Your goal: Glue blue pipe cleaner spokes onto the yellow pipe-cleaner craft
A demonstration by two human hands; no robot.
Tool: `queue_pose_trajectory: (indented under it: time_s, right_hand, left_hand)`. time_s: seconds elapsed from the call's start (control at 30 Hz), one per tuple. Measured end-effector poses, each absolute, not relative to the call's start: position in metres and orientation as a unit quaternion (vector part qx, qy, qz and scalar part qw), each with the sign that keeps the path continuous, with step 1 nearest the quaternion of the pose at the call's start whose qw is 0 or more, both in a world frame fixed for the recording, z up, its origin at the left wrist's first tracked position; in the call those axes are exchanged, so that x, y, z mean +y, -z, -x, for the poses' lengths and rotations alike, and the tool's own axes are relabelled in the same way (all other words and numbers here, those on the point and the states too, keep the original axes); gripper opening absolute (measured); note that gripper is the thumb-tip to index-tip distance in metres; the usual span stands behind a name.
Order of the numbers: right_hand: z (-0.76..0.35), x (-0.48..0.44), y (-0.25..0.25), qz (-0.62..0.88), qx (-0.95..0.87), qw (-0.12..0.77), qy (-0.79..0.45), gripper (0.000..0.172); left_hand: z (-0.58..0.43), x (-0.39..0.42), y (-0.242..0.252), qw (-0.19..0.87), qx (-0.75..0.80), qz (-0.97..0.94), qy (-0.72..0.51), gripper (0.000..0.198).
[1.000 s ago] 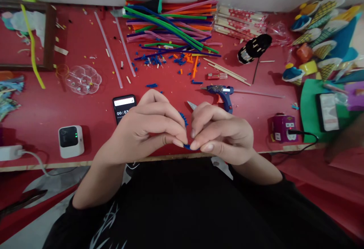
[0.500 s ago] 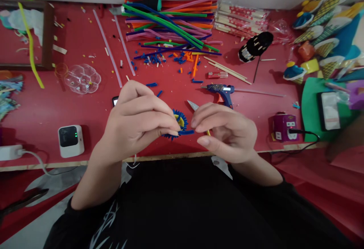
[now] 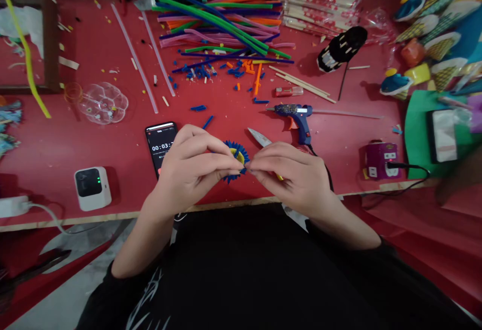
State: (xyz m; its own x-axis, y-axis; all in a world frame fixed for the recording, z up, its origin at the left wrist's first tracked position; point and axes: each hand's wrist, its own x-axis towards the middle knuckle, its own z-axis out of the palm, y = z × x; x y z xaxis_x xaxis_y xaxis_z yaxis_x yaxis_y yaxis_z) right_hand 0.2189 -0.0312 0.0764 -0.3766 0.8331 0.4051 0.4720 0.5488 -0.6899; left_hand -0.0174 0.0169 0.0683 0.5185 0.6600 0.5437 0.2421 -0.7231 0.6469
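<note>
Apparently, a blue piece (image 3: 243,171) is pinched by left grip (image 3: 196,161) and right grip (image 3: 293,172); blue-fringed disc (image 3: 241,155) seems largely formed, blue lengths (image 3: 198,108) unused.

Looks like a craft workspace to me, though I can't tell if it's in a home or a proper workshop. The red table (image 3: 130,169) gives it away: big pile of pipe cleaners (image 3: 214,21), blue and orange snippets (image 3: 201,71) everywhere, a glue gun (image 3: 299,117), loose wooden sticks (image 3: 303,86), plus a spiky blue-and-yellow craft (image 3: 238,153) near the front edge. More colourful crafts (image 3: 439,43) are crowded at the far right.
</note>
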Motion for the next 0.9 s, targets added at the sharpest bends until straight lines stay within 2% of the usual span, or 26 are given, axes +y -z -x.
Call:
queue_pose_trajectory:
  time_s: [0.07,0.13,0.27,0.3,0.33,0.47,0.63,0.73,0.9]
  right_hand:
    - [-0.219,-0.034,-0.072,0.425,-0.799,0.377,-0.196,0.020]
    - [-0.218,-0.037,-0.066,0.441,-0.790,0.389,-0.175,0.021]
    - [-0.215,-0.045,-0.057,0.478,-0.742,0.421,-0.210,0.023]
    - [-0.214,-0.047,-0.055,0.485,-0.731,0.426,-0.222,0.022]
    - [-0.213,-0.048,-0.053,0.491,-0.722,0.430,-0.231,0.021]
    - [-0.212,-0.052,-0.045,0.507,-0.708,0.434,-0.230,0.023]
    - [-0.211,-0.051,-0.044,0.501,-0.715,0.440,-0.212,0.027]
    - [-0.209,-0.047,-0.054,0.500,-0.713,0.446,-0.206,0.026]
    - [-0.205,-0.042,-0.075,0.511,-0.714,0.432,-0.203,0.027]
  left_hand:
    - [0.019,0.012,-0.066,0.260,0.316,-0.822,-0.397,0.019]
    - [0.021,0.004,-0.062,0.279,0.375,-0.806,-0.363,0.040]
    - [0.023,-0.018,-0.034,0.349,0.417,-0.781,-0.308,0.128]
    - [0.022,-0.024,-0.025,0.354,0.420,-0.776,-0.311,0.139]
    - [0.020,-0.030,-0.015,0.348,0.431,-0.767,-0.323,0.142]
    - [0.005,-0.045,0.012,0.312,0.483,-0.735,-0.358,0.116]
    - [-0.003,-0.044,0.013,0.326,0.497,-0.690,-0.413,0.093]
    - [-0.002,-0.040,0.005,0.373,0.479,-0.671,-0.425,0.086]
    - [0.002,-0.035,-0.008,0.390,0.449,-0.681,-0.428,0.086]
